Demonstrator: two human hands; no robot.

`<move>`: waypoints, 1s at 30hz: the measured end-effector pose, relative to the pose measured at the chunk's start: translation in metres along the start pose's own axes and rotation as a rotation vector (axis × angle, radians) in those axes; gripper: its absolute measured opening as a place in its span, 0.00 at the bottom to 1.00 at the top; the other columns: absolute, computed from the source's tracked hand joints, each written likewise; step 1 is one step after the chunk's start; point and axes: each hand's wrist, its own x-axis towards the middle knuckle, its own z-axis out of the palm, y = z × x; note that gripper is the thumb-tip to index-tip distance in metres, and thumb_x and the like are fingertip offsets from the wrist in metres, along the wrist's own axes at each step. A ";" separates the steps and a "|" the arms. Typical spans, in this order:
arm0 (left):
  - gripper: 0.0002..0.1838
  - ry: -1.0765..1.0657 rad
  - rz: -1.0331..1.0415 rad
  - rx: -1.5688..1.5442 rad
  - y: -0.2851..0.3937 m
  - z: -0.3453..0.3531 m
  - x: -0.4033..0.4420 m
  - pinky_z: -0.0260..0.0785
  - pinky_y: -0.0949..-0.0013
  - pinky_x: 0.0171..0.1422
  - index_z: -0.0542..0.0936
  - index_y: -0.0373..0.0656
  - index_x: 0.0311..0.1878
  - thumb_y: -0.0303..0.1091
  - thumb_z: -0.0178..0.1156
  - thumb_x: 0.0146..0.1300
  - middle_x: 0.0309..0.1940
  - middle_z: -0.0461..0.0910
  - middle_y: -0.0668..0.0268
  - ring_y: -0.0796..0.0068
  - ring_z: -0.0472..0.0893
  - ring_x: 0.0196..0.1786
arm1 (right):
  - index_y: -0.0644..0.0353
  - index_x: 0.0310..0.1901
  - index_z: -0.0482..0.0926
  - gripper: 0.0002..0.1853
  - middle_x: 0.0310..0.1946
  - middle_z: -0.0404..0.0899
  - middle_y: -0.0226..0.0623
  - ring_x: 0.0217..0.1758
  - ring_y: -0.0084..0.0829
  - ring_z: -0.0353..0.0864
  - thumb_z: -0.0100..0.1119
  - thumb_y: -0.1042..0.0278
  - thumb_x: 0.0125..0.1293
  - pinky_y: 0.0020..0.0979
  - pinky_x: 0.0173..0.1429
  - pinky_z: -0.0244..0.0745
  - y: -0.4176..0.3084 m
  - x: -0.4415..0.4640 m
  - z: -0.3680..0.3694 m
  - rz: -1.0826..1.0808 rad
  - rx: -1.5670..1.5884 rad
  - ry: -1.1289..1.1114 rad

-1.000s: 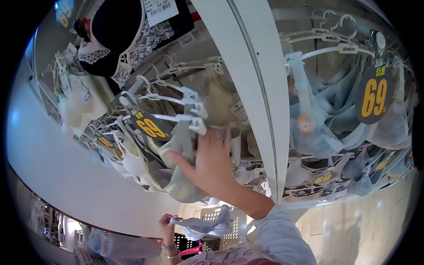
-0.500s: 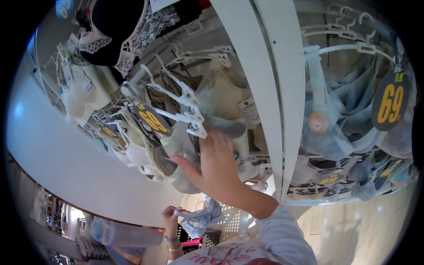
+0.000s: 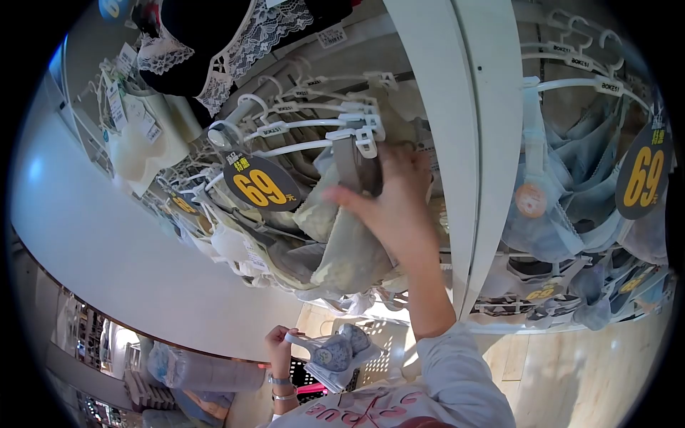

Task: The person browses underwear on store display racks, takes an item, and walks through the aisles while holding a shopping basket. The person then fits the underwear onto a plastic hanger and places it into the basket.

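Observation:
My right hand (image 3: 399, 214) is at the hanging bras, thumb stretched apart from the fingers and lying against a pale cream bra (image 3: 349, 250) with a grey strap. The fingertips are blurred near the end of its white hanger (image 3: 303, 146). Low in the view, my left hand (image 3: 279, 344) is closed on the strap of a light blue bra (image 3: 332, 352), whose cups dangle to the right. A dark oval price tag (image 3: 262, 182) marked 69 hangs in front of the rail, left of my right hand.
A white upright panel (image 3: 467, 143) divides this rack from another with light blue bras (image 3: 571, 171). A black bra with white lace (image 3: 196, 50) hangs above. Below are a perforated basket (image 3: 382, 349) and wooden floor (image 3: 549, 371).
My right hand has moved up and right in the view. The front hangers, tilted before, now hang more level in line with the others. My left hand still holds the light blue bra.

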 end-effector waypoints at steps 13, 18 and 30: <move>0.10 0.013 0.021 -0.018 0.003 -0.004 -0.002 0.71 0.76 0.34 0.73 0.36 0.25 0.26 0.62 0.59 0.23 0.78 0.65 0.71 0.84 0.31 | 0.60 0.54 0.75 0.43 0.61 0.59 0.51 0.64 0.58 0.50 0.68 0.34 0.42 0.60 0.64 0.41 -0.015 -0.037 0.030 -0.189 -0.344 0.128; 0.08 0.030 0.011 -0.042 0.003 -0.007 -0.005 0.72 0.74 0.35 0.74 0.38 0.25 0.26 0.61 0.60 0.22 0.78 0.66 0.69 0.84 0.31 | 0.63 0.53 0.75 0.45 0.56 0.65 0.56 0.61 0.54 0.60 0.71 0.35 0.39 0.57 0.65 0.47 0.015 0.009 0.004 -0.215 -0.140 0.104; 0.10 0.048 -0.009 -0.082 -0.014 -0.016 -0.013 0.71 0.77 0.35 0.75 0.35 0.26 0.29 0.65 0.57 0.24 0.82 0.62 0.78 0.81 0.30 | 0.68 0.52 0.71 0.37 0.47 0.73 0.51 0.54 0.48 0.68 0.71 0.47 0.49 0.44 0.61 0.60 0.014 0.002 0.015 -0.217 -0.200 0.144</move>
